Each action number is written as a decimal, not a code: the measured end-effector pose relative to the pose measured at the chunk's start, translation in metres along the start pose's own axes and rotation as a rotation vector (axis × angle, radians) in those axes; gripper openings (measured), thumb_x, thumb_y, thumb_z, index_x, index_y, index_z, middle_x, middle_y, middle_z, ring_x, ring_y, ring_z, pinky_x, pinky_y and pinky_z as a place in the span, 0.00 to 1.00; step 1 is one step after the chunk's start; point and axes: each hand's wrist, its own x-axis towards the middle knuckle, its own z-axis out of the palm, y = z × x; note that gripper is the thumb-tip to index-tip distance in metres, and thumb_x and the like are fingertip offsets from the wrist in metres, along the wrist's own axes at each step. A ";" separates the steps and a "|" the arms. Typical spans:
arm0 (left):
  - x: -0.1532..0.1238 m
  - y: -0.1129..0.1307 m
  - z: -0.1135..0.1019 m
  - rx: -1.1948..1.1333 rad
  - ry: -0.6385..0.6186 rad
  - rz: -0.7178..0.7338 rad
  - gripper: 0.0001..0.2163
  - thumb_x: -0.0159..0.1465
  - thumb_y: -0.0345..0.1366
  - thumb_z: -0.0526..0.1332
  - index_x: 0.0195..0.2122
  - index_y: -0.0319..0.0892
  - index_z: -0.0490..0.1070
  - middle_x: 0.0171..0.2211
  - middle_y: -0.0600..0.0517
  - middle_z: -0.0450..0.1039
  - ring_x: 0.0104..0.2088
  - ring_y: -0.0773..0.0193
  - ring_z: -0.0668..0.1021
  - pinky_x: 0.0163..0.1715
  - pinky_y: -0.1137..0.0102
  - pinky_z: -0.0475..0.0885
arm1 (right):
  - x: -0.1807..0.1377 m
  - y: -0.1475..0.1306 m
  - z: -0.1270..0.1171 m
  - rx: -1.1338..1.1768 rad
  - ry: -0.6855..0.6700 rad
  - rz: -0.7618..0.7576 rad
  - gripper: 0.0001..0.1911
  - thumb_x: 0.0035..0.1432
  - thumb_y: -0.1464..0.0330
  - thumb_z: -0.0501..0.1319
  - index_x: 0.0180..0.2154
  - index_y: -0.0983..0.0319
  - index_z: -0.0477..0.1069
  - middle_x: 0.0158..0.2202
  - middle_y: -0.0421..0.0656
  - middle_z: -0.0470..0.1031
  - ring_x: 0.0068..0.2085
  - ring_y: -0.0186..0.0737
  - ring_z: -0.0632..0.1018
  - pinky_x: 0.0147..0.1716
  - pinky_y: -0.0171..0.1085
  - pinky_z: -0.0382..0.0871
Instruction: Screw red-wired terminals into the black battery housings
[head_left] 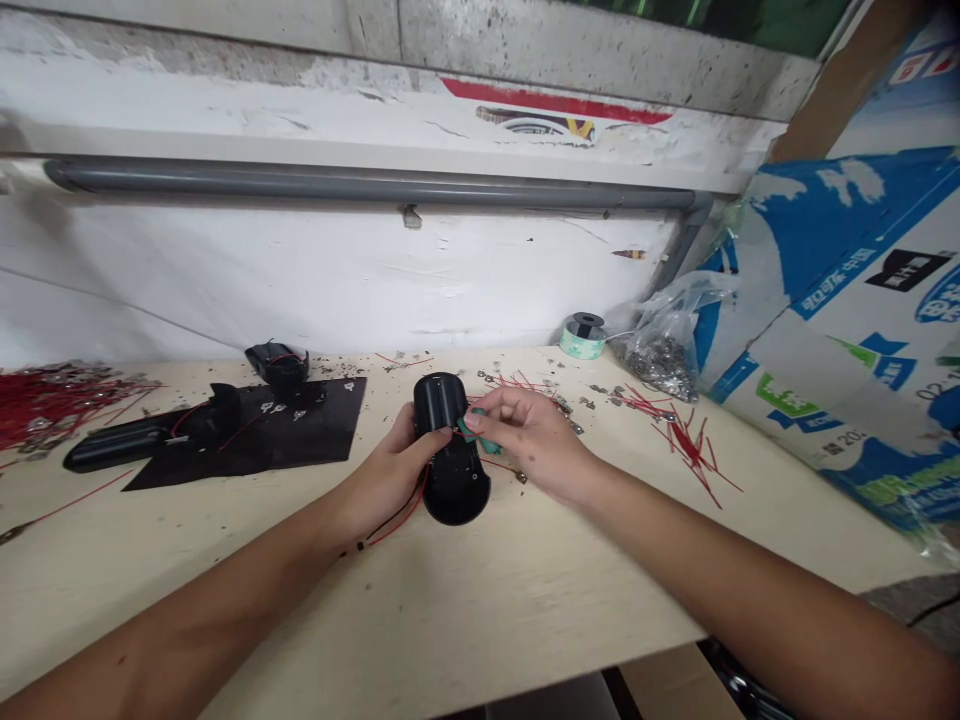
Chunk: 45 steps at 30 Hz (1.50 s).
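My left hand grips a black plastic housing from its left side, with the thumb laid across the middle. The housing has a ribbed tube-like upper part and a round, hollow lower end. At its right edge, my right hand is closed in a pinch on a small green piece. A red wire runs near these fingertips; what it joins is too small to tell. More thin red and black wires hang below my left hand to the table.
Black housing parts lie at left, one on a dark sheet. Red wires are heaped at far left, others at right. Behind stand a green tape roll and a plastic bag of metal bits. A printed carton borders the right.
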 end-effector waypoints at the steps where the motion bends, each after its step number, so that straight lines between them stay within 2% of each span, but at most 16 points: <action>1: 0.000 -0.002 -0.001 0.014 0.003 0.003 0.15 0.64 0.40 0.60 0.51 0.45 0.65 0.51 0.47 0.73 0.53 0.54 0.75 0.48 0.62 0.73 | 0.000 0.000 0.001 0.009 -0.008 0.002 0.13 0.49 0.61 0.71 0.32 0.61 0.73 0.34 0.42 0.75 0.33 0.36 0.74 0.34 0.37 0.67; 4: 0.000 -0.006 -0.004 0.059 0.013 0.012 0.15 0.64 0.42 0.60 0.51 0.44 0.66 0.51 0.47 0.73 0.54 0.53 0.74 0.50 0.61 0.71 | 0.000 0.003 0.004 0.049 -0.025 0.004 0.14 0.48 0.62 0.71 0.29 0.62 0.70 0.36 0.42 0.75 0.32 0.34 0.73 0.33 0.36 0.67; 9: 0.001 -0.008 -0.003 0.079 0.016 0.031 0.16 0.64 0.42 0.60 0.51 0.44 0.65 0.51 0.48 0.72 0.55 0.54 0.72 0.54 0.61 0.67 | 0.001 0.008 0.007 0.081 -0.017 0.016 0.16 0.47 0.62 0.71 0.27 0.61 0.66 0.31 0.39 0.73 0.28 0.32 0.71 0.28 0.33 0.65; 17: -0.004 0.003 -0.001 0.265 0.029 0.020 0.14 0.65 0.41 0.58 0.50 0.43 0.64 0.46 0.49 0.71 0.49 0.57 0.74 0.46 0.65 0.70 | -0.003 0.011 0.009 0.003 -0.020 0.067 0.19 0.48 0.57 0.70 0.29 0.59 0.63 0.21 0.34 0.65 0.21 0.32 0.64 0.19 0.32 0.60; 22: -0.005 0.003 0.001 0.214 0.006 0.012 0.17 0.65 0.42 0.58 0.52 0.43 0.62 0.47 0.48 0.71 0.49 0.58 0.73 0.48 0.64 0.69 | -0.001 0.014 0.010 0.002 -0.004 0.024 0.20 0.48 0.57 0.70 0.27 0.60 0.62 0.21 0.35 0.65 0.21 0.31 0.63 0.21 0.32 0.55; 27: -0.005 -0.001 -0.001 0.154 -0.012 0.008 0.18 0.65 0.42 0.59 0.54 0.44 0.62 0.49 0.48 0.70 0.49 0.58 0.73 0.49 0.64 0.69 | 0.000 0.015 0.010 0.037 0.000 0.010 0.19 0.46 0.58 0.71 0.27 0.60 0.63 0.21 0.35 0.67 0.23 0.31 0.65 0.23 0.33 0.56; 33: -0.006 0.002 0.001 0.108 -0.023 0.014 0.15 0.64 0.40 0.60 0.50 0.44 0.64 0.49 0.48 0.71 0.51 0.58 0.73 0.50 0.65 0.69 | -0.001 0.014 0.011 0.018 0.001 0.019 0.17 0.47 0.61 0.71 0.26 0.61 0.64 0.23 0.37 0.69 0.24 0.32 0.68 0.25 0.33 0.59; 36: -0.006 0.006 0.003 0.109 0.015 -0.012 0.13 0.62 0.38 0.61 0.48 0.43 0.65 0.45 0.48 0.72 0.46 0.57 0.75 0.47 0.64 0.72 | -0.001 0.014 0.011 0.016 0.004 0.032 0.17 0.48 0.62 0.71 0.27 0.60 0.64 0.23 0.37 0.69 0.24 0.32 0.67 0.23 0.33 0.59; 41: -0.004 0.008 0.003 -0.175 0.000 -0.188 0.16 0.62 0.35 0.58 0.51 0.46 0.62 0.39 0.48 0.73 0.31 0.56 0.79 0.32 0.55 0.78 | -0.001 0.011 0.008 0.089 0.037 0.061 0.15 0.50 0.60 0.69 0.30 0.60 0.65 0.22 0.34 0.66 0.23 0.33 0.68 0.23 0.33 0.62; 45: 0.002 0.007 -0.004 -0.427 -0.073 -0.256 0.14 0.64 0.35 0.56 0.51 0.42 0.63 0.39 0.45 0.75 0.31 0.52 0.81 0.32 0.49 0.79 | 0.005 0.011 -0.002 0.117 0.142 -0.002 0.12 0.55 0.61 0.64 0.33 0.60 0.63 0.29 0.38 0.71 0.29 0.36 0.74 0.31 0.36 0.67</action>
